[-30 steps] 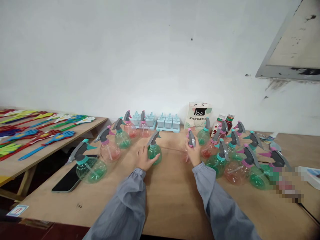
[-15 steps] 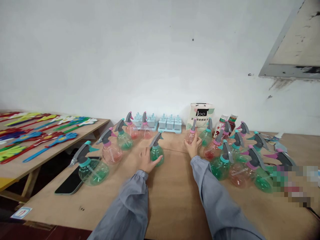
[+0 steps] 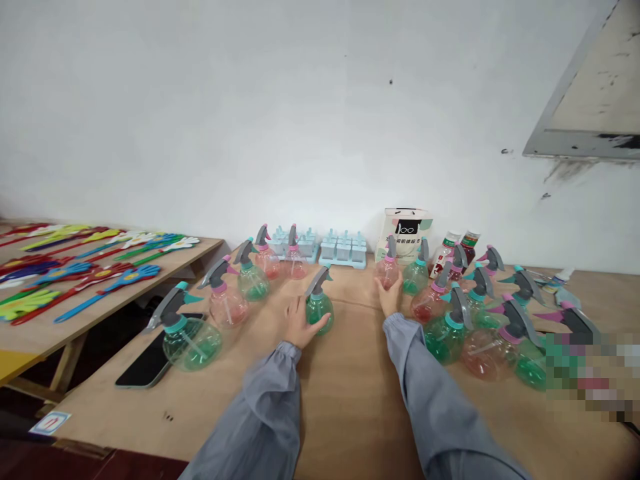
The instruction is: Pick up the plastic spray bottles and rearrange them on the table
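Note:
My left hand [image 3: 303,323] is curled around the body of a green spray bottle [image 3: 320,315], its thumb across the near side. The bottle stands upright on the table with a grey and teal nozzle. Farther back, my right hand [image 3: 391,295] grips a pink spray bottle [image 3: 387,269] low on its body; some of its fingers are hidden. Just right of that bottle stands another green spray bottle [image 3: 415,277]. Left of my left hand are more bottles, among them a pink one [image 3: 229,307] and a large clear-green one [image 3: 193,343].
A black phone [image 3: 143,363] lies at the left. Pale blue popsicle molds [image 3: 343,250] and a printed paper bag [image 3: 403,230] stand by the wall. Several spray bottles [image 3: 443,339] crowd the right side. Colourful hand-shaped clappers [image 3: 123,279] cover the left table.
The view has shifted slightly. My right hand's fingers have settled lower around the pink spray bottle, showing more of its body. My left hand stays at the green bottle.

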